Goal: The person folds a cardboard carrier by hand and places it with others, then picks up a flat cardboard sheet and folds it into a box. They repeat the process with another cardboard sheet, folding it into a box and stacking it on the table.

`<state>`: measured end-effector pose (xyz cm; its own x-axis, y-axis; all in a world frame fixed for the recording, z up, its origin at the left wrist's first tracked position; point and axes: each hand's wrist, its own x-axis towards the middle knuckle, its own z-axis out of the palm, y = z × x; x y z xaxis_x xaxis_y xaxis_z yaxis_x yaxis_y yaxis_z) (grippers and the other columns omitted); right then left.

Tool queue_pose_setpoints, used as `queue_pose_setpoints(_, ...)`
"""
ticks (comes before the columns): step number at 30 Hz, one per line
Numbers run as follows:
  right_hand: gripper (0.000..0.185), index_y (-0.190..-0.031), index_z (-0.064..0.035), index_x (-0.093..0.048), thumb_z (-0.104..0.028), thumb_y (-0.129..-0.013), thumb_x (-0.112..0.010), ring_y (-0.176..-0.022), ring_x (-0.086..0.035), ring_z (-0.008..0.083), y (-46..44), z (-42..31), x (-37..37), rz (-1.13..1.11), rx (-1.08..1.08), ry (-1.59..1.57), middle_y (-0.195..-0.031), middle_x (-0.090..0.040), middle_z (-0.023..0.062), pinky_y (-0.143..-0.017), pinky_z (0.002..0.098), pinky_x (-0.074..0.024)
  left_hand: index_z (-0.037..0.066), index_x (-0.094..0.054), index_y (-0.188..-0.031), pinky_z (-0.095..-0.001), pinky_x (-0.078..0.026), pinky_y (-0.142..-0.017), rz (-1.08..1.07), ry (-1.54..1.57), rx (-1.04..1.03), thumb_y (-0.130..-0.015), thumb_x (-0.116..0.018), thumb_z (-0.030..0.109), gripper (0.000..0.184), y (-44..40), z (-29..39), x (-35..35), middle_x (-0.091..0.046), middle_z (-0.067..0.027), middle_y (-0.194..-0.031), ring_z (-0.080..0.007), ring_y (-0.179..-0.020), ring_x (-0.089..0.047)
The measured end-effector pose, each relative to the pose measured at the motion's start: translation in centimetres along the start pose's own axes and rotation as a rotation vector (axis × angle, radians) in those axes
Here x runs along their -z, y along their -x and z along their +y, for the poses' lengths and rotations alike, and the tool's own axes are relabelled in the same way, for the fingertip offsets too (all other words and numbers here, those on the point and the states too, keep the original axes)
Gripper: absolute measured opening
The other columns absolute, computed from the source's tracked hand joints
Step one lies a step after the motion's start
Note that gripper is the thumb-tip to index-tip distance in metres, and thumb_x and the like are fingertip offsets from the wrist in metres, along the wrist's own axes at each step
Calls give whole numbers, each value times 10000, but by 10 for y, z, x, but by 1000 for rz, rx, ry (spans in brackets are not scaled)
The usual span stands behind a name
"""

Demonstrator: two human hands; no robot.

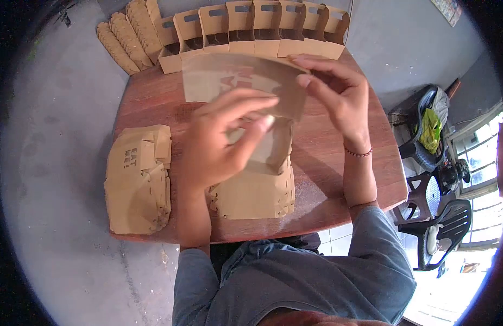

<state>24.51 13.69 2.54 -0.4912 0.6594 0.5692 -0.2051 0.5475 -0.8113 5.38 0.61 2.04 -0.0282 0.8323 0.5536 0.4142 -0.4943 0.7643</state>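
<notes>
A partly folded brown cardboard box (pixel 208 79) with dark printed lettering is raised above the middle of the table. My right hand (pixel 341 89) pinches its upper right edge between thumb and fingers. In front of the box, my left hand (pixel 221 138) is slightly blurred, its thumb and index fingertip apart with nothing visible between them. Below the hands, a stack of flat cardboard blanks (pixel 254 198) lies near the table's front edge. Part of the raised box and its lower panels are hidden behind my left hand.
On the table's left lies another stack of flat blanks (pixel 134 190), printed "EAT ME!". A row of several folded carriers with handle holes (pixel 240 27) stands along the back edge. Nested cardboard pieces (pixel 129 41) lean at the back left. Plastic chairs (pixel 450 228) stand right of the wooden table (pixel 338 185).
</notes>
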Motion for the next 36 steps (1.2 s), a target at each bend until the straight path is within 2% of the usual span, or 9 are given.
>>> queue_pose_setpoints(1, 256, -1160, 23, -718, 6, -905, -712, -1108, -664, 161, -3, -1, 8, 50, -45, 7, -1212, -713, 133, -920, 283, -567, -27, -709, -1083, -266, -586, -695, 90, -42, -112, -938, -654, 49, 173, 3, -1, 8, -676, -123, -1153, -156, -874, -701)
queue_pose_setpoints(6, 228, -1118, 28, -733, 24, -895, -686, -1108, -678, 208, -12, -1, 39, 132, 5, -133, -1181, -724, 157, -974, 334, -540, 11, -611, -1266, -306, -543, -894, 584, -252, -210, -970, -660, 134, 323, 4, -18, 43, -633, -138, -1266, -203, -1059, -664)
queue_pose_setpoints(11, 241, -1107, 0, -745, 58, -890, -657, -1161, -654, 238, -17, 21, 48, -65, 68, -308, -1229, -704, 160, -987, 354, -537, 7, -556, -1305, -303, -483, -928, 426, 87, 12, -1041, -561, 154, 302, -1, -27, 25, -647, -102, -1193, -158, -1042, -610)
queue_pose_setpoints(17, 183, -1062, -19, -757, 7, -886, -713, -1144, -648, 184, -24, 29, 33, -22, 69, 81, -1200, -714, 148, -914, 307, -542, 7, -540, -1210, -287, -469, -844, 487, 44, -82, -1069, -500, 169, 218, -9, -34, 17, -653, -75, -1013, -117, -903, -557)
queue_pose_setpoints(20, 134, -997, -9, -767, -80, -884, -767, -968, -689, 119, -15, 18, 13, 218, 154, 355, -1057, -753, 123, -779, 246, -542, 23, -528, -1188, -340, -492, -848, 464, -135, 127, -1072, -471, 177, 201, -8, -36, 17, -676, -144, -1015, -208, -919, -642)
queue_pose_setpoints(23, 163, -940, -8, -773, -166, -900, -778, -757, -687, 91, 6, -9, -6, 217, 25, 471, -863, -764, 81, -646, 233, -518, 51, -487, -1202, -480, -488, -846, 413, -314, 200, -1078, -425, 219, 218, -11, -33, 10, -678, -259, -1098, -448, -1059, -644)
queue_pose_setpoints(25, 233, -907, -8, -776, -239, -928, -758, -632, -663, 104, 15, -18, -18, -50, -74, 283, -723, -737, 53, -578, 253, -498, 44, -488, -1181, -481, -484, -832, 397, -276, 213, -1079, -432, 226, 216, -11, -30, 4, -675, -251, -1070, -446, -1024, -648)
queue_pose_setpoints(32, 281, -880, 19, -770, -253, -944, -743, -725, -660, 87, 10, 1, -31, 24, -166, 29, -750, -730, 44, -662, 251, -512, 3, -482, -1100, -491, -469, -753, 281, -307, -39, -1070, -455, 183, 185, -3, -17, -11, -625, -226, -893, -445, -835, -623)
queue_pose_setpoints(36, 189, -952, 31, -749, -157, -934, -742, -801, -650, 89, 11, 0, -23, 1, -209, -141, -858, -728, 53, -716, 239, -504, -4, -489, -1094, -463, -479, -753, 233, -211, 38, -1039, -487, 141, 156, 0, -4, -15, -613, -223, -911, -413, -842, -622)
